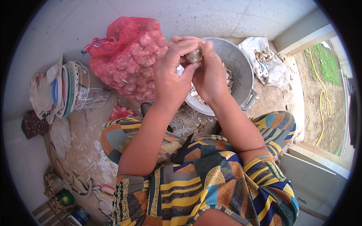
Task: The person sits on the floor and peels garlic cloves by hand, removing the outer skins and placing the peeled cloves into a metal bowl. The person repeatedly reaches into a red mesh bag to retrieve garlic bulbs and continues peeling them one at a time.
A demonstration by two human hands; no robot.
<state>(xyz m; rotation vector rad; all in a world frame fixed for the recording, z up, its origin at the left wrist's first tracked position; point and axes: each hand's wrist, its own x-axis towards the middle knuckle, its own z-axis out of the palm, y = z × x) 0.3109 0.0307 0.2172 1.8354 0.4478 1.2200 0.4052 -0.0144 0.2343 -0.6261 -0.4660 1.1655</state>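
Note:
My left hand (175, 67) and my right hand (210, 70) are raised together over the left part of a large metal pan (241, 66). Between the fingers of both is a brownish garlic bulb (195, 55), partly covered by them. Pale pieces and papery skins (198, 97) lie in the pan below, partly hidden by my hands and wrists. Just left of my hands stands a bulging red mesh sack (127, 62) full of bulbs, its upper left end tied with a blue string.
A white plastic bag (271, 75) with brown scraps on it lies right of the pan. Stacked buckets and lids (76, 87) are at the left, beside the wall. Papery debris (186, 120) covers the floor before me. A yellow hose (322, 93) lies outside on the soil.

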